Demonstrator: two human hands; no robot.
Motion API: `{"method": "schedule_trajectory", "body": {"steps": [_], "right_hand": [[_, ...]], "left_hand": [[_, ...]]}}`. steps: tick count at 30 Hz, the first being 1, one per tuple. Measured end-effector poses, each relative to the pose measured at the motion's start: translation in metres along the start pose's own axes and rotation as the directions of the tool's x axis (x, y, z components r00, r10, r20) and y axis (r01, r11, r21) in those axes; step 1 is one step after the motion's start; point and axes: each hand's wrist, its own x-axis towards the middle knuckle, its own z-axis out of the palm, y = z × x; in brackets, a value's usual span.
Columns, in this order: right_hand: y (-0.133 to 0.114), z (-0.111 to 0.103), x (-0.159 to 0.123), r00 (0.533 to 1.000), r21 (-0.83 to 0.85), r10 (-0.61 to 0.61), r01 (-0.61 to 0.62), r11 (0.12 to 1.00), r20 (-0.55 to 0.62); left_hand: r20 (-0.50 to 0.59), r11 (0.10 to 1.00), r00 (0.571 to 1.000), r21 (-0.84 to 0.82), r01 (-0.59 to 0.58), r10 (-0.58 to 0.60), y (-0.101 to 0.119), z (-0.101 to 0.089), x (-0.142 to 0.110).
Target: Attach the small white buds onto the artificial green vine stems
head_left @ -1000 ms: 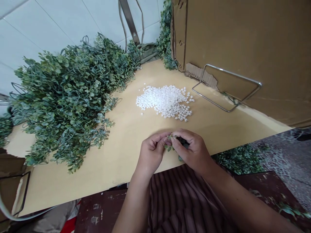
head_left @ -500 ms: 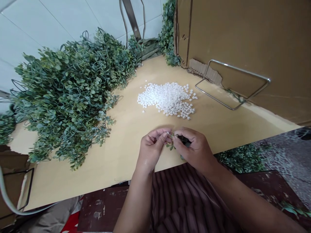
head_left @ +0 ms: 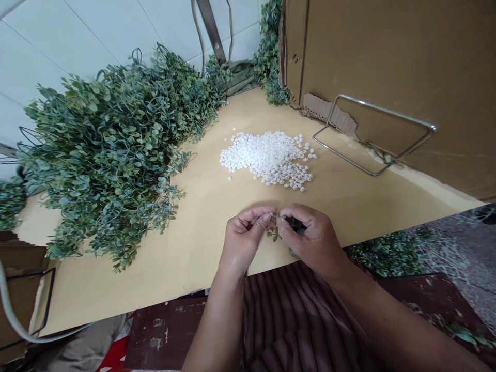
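My right hand (head_left: 310, 232) is closed in a pinch on a small green leafy sprig (head_left: 274, 235), whose leaves hang below the fingertips and partly behind the hand. My left hand (head_left: 246, 235) is closed too, thumb against forefinger, close by the stem end. A pale speck shows at its fingertips, too small to make out. Both hands meet above the near edge of the table. Beyond them lies a loose pile of small white plastic pieces (head_left: 267, 155), apart from the fingers.
A large heap of green artificial foliage (head_left: 112, 150) covers the left of the tan tabletop (head_left: 209, 206). At the right stands a cardboard box (head_left: 387, 57) with a metal wire frame (head_left: 382, 111) against it. More foliage (head_left: 387, 253) lies below the table's right edge.
The hands keep almost the same pose, with the fingertips shifted very slightly at the stem. The whole view has moved a little. The pile and foliage look unchanged.
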Motion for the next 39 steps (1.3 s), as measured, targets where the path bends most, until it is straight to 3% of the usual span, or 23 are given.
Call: {"method": "schedule_trajectory", "body": {"steps": [21,39], "right_hand": [[0.003,0.001,-0.002,1.0,-0.025,-0.002,0.002,1.0,0.001],[0.005,-0.001,-0.003,0.987,0.042,0.036,-0.043,0.998,0.155]], "left_hand": [[0.038,0.999,0.999,0.036,0.036,-0.038,0.004,-0.004,0.0],[0.078,0.992,0.995,0.113,0.047,-0.056,0.006,-0.012,-0.002]]}}
